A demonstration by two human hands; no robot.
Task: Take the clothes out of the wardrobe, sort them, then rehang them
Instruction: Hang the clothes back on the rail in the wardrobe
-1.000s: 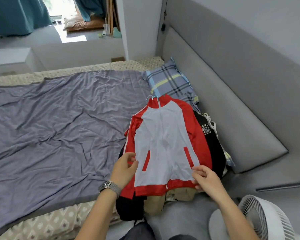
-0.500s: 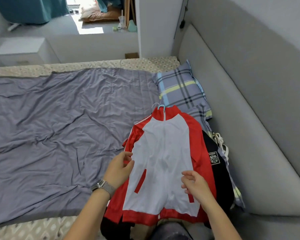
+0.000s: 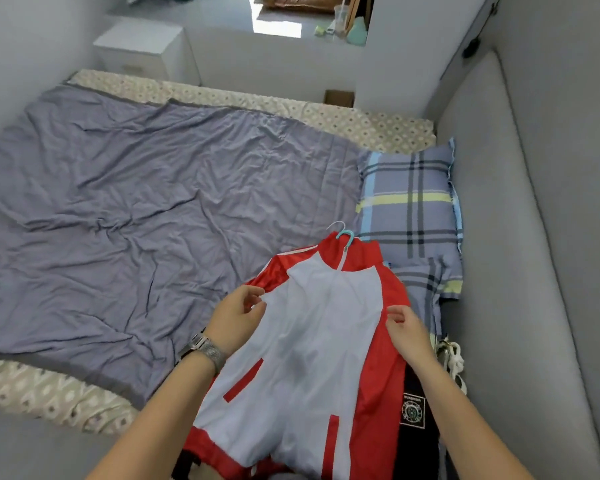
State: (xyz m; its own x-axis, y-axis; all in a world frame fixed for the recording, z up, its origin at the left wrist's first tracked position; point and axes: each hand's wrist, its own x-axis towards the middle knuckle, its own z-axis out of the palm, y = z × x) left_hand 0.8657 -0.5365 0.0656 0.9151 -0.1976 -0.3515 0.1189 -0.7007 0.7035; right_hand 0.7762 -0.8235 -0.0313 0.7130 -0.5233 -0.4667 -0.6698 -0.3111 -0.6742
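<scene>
**Sorting the red and white jacket on the bed**

We are bent over the red and white jacket (image 3: 321, 344), which lies front up on the bed (image 3: 153, 209), on top of a pile of other clothes. Its collar points toward the checked pillow (image 3: 407, 199), and a teal hanger hook (image 3: 346, 234) sticks out of that collar, so we judge it is still on its hanger. A black garment with a square badge (image 3: 414, 415) shows from under the jacket's right edge.

Our left hand (image 3: 238, 315) sits at the jacket's left shoulder seam, fingers curled and seeming to pinch the fabric there. Our right hand (image 3: 407, 329) rests on the red sleeve on the jacket's other side, fingers bent; we cannot tell whether they have hold of the cloth or only touch it.

Risks from here, as we judge them:
- Lifting by the shoulders alone could let the slick fabric slide off the hanger.
- Pulling the jacket up could drag the garments beneath it along and undo the pile.
- The hook could snag the pillow just beyond the collar.
</scene>
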